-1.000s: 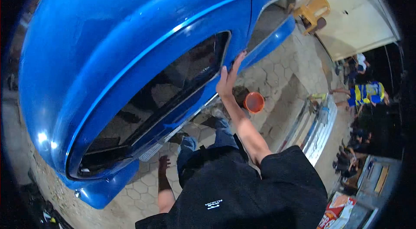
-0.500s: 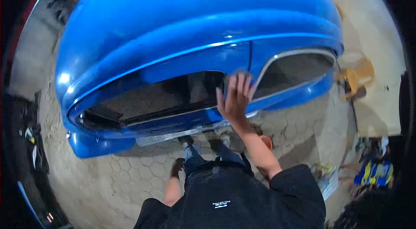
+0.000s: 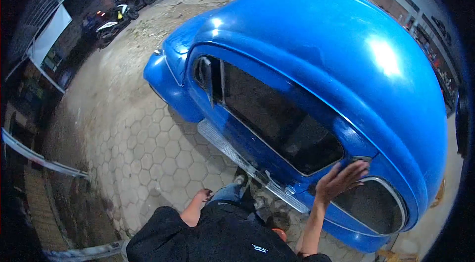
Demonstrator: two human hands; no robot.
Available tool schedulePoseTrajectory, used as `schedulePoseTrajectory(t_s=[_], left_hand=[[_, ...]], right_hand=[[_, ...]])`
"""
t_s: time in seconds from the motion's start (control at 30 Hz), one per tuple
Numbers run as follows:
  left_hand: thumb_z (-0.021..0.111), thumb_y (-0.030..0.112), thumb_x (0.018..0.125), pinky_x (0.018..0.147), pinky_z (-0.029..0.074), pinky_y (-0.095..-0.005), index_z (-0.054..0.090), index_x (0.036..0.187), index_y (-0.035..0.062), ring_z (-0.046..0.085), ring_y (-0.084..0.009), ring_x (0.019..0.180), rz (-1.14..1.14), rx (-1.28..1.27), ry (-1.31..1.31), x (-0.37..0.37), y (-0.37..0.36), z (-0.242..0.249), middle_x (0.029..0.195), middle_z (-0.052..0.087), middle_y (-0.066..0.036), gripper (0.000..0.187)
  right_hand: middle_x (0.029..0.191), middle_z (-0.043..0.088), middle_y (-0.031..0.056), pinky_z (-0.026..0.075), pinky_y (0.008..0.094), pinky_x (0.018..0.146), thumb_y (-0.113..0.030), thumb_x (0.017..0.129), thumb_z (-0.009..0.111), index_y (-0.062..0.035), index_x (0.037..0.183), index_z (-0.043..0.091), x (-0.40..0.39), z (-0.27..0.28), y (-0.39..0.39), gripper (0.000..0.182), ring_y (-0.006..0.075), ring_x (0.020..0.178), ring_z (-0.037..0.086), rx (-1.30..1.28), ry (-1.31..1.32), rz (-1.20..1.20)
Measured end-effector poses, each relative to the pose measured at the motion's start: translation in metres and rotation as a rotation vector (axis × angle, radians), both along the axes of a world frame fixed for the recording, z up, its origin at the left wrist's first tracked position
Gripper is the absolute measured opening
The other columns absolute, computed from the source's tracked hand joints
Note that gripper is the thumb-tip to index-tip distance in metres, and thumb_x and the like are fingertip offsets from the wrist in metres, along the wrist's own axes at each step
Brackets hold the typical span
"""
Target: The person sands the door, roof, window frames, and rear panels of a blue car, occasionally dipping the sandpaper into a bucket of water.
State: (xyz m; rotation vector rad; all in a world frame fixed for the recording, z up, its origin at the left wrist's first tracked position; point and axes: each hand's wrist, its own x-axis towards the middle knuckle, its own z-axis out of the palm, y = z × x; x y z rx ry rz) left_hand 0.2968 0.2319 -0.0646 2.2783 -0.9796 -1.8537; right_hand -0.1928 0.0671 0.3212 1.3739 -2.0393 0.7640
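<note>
A rounded blue car (image 3: 297,29) stands beside me, its side toward me. My right hand (image 3: 341,180) lies with fingers stretched against the body between the door window (image 3: 282,118) and the rear side window (image 3: 373,205). A dark flat piece (image 3: 363,159) shows at its fingertips, pressed on the paint; its kind cannot be made out. Low at my side hangs my left hand (image 3: 204,195), away from the car; its fingers are dark and too small to read. Under the door runs a ridged metal running board (image 3: 225,145).
Hexagonal paving (image 3: 158,148) lies under and beside the car. An orange round object (image 3: 279,234) is near my right hip. Motorcycles (image 3: 116,22) are parked at the far left, and a metal rail (image 3: 44,155) crosses the left side. Shelves (image 3: 428,34) stand beyond the car.
My view has turned left and lifted, bringing the car's front and the yard into sight. My right hand stays at the pillar between the windows, with the dark piece still at its fingertips.
</note>
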Motion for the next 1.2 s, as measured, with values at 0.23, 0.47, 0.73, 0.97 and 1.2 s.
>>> schedulePoseTrajectory(t_s=[0.23,0.47,0.73,0.97,1.2], left_hand=[[0.054,0.037,0.087,0.064,0.053,-0.0471,0.069,0.102,0.0065,0.066,-0.0311,0.079,0.034,0.213,-0.253,-0.006,0.028,-0.006,0.096,0.068,-0.012,0.037],[0.059,0.032,0.087,0.063,0.053,-0.044,0.071,0.097,0.005,0.067,-0.0297,0.073,-0.329,0.183,-0.239,0.025,0.006,-0.008,0.09,0.068,-0.015,0.031],[0.059,0.025,0.085,0.069,0.055,-0.0421,0.069,0.104,0.0084,0.068,-0.0273,0.077,-0.195,0.178,-0.117,0.087,-0.005,-0.036,0.095,0.07,-0.013,0.027],[0.057,0.02,0.088,0.063,0.055,-0.0404,0.064,0.113,0.0089,0.068,-0.0245,0.075,0.295,0.218,0.088,0.175,0.022,-0.023,0.097,0.069,-0.011,0.028],[0.047,0.031,0.096,0.057,0.053,-0.0378,0.061,0.113,0.0077,0.068,-0.0227,0.072,0.138,0.293,0.059,0.253,0.0,-0.051,0.091,0.069,-0.012,0.032]], right_hand=[[0.16,0.01,0.0222,0.011,0.0673,0.111,-0.046,0.098,0.045,0.0009,0.153,0.012,0.044,0.039,-0.035,0.079,0.0436,0.147,0.01,-0.008,0.04,-0.018],[0.162,0.001,0.0207,0.001,0.0588,0.116,-0.041,0.093,0.056,-0.0006,0.154,0.007,0.055,0.052,-0.042,0.088,0.0411,0.148,-0.001,-0.196,-0.198,-0.071],[0.159,0.011,0.0251,0.008,0.0604,0.115,-0.036,0.098,0.047,0.0013,0.153,0.012,0.113,0.064,-0.073,0.075,0.0435,0.147,0.009,-0.157,-0.212,-0.179],[0.159,0.014,0.025,0.001,0.0491,0.12,-0.038,0.097,0.048,0.0048,0.151,0.018,0.24,0.068,-0.148,0.075,0.0394,0.148,0.01,-0.308,-0.07,0.136],[0.16,0.015,0.0199,0.01,0.0615,0.115,-0.043,0.099,0.042,-0.0032,0.154,0.018,0.256,0.073,-0.144,0.072,0.0399,0.148,0.012,-0.094,-0.06,-0.133]])
